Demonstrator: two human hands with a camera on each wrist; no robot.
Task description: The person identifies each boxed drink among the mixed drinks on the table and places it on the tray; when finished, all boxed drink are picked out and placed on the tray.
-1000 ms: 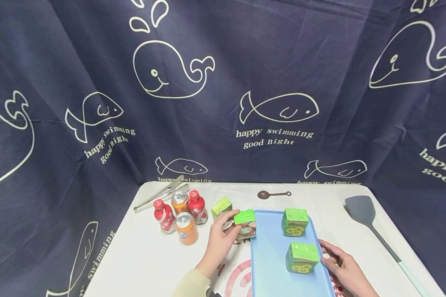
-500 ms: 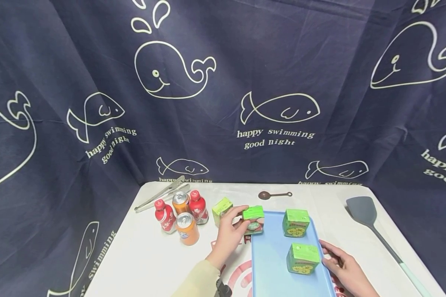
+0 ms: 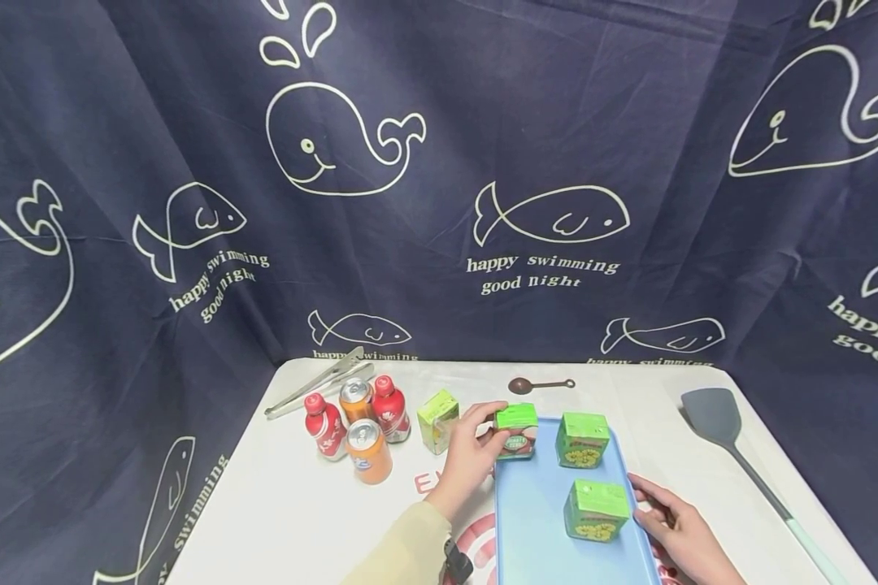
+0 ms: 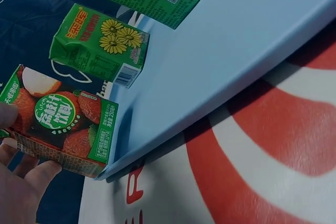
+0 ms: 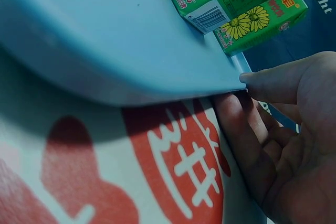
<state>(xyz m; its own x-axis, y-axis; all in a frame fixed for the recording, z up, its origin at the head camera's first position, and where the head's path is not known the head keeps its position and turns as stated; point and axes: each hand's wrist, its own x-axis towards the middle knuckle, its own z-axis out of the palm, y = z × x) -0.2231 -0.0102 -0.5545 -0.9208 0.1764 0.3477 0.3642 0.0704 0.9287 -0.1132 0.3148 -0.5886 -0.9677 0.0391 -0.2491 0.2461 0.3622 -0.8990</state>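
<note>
My left hand [image 3: 470, 459] grips a green-topped lychee juice carton [image 3: 516, 432] between thumb and fingers, upright at the back left corner of the light blue tray [image 3: 530, 524]. In the left wrist view the carton [image 4: 67, 116] is at the tray's edge; whether its base touches the tray is unclear. Two green drink cartons with yellow flowers stand on the tray, one at the back [image 3: 582, 441] and one nearer [image 3: 596, 512]. My right hand [image 3: 676, 524] holds the tray's right edge. In the right wrist view the thumb [image 5: 270, 83] lies on the rim, fingers underneath.
Left of the tray stand a yellow-green carton [image 3: 437, 421], two red bottles [image 3: 325, 426] and two orange cans [image 3: 369, 455]. Metal tongs [image 3: 318, 383] lie behind them. A brown spoon [image 3: 540, 385] lies at the back, and a grey spatula [image 3: 735, 443] on the right.
My left hand has carried the lychee carton rightwards, from beside the tray's left edge to its back left corner. The right hand and the tray have stayed put.
</note>
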